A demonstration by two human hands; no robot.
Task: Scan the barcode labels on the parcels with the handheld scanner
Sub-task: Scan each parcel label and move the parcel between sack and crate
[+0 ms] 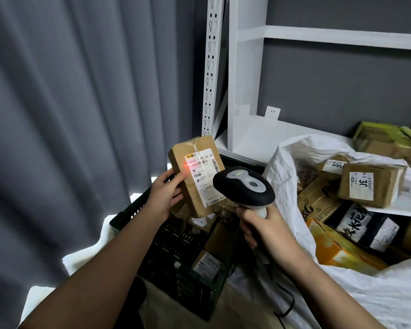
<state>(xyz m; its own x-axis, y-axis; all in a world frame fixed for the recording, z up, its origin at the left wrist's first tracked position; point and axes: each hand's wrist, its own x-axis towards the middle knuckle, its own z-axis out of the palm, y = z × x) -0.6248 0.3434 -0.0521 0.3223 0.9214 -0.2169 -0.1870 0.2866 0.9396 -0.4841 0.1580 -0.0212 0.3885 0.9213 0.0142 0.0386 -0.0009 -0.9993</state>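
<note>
Left hand (pixel 164 194) gripped small parcel (pixel 196 176) upright above black crate (pixel 176 252), label (pixel 204 173) turned toward scanner (pixel 243 186). Right hand (pixel 263 230) clasped scanner handle, aiming; red beam (pixel 186 165) struck label's left edge, likely off barcode.

Left hand (pixel 164 195) grips a small brown cardboard parcel (pixel 196 176) — right hand (pixel 266 231) aims a black-and-grey handheld scanner (pixel 244 186), red beam on its white label (pixel 203 172).

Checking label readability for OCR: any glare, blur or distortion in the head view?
Head view: red scanner glow blooms over the label on the held parcel; small print is soft; the curtain is smeared; wide-angle bends the shelf upright; the crate sits in dark shadow.
</note>
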